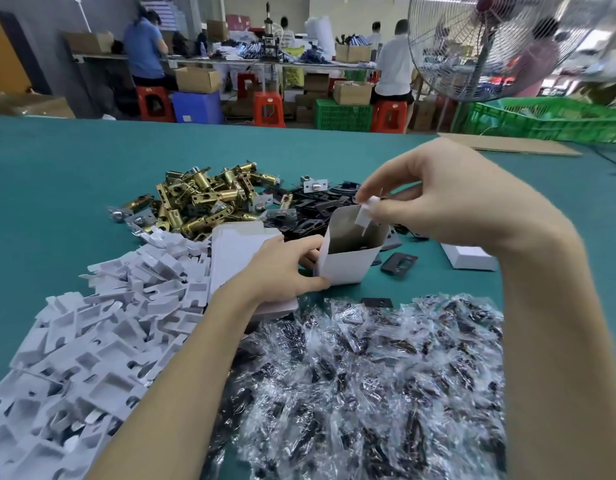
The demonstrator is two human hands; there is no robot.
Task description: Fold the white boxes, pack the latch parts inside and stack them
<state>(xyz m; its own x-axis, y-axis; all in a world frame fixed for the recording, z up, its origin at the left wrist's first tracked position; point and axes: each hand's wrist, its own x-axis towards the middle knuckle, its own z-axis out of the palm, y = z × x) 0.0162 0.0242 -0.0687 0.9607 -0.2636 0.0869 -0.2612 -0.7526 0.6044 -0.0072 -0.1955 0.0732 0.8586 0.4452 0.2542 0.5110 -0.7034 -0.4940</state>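
Observation:
My left hand [282, 268] grips an upright white box [348, 261] by its lower left side, its open top tilted toward me. Above the opening, my right hand [424, 206] pinches a small white part [365, 213] at the box's far rim, partly inside. A pile of brass latch parts [202, 202] lies behind the box. Black plates [320, 209] are spread beside that pile. Flat white box blanks [237, 251] sit under my left wrist. One closed white box [471, 256] lies on the table to the right.
White folded card inserts [102, 341] heap up at the left front. Clear bags of dark screws [379, 379] cover the front right. A flat cardboard sheet [511, 145] lies at the far right of the green table [57, 188]. Workers, stools and a fan stand beyond.

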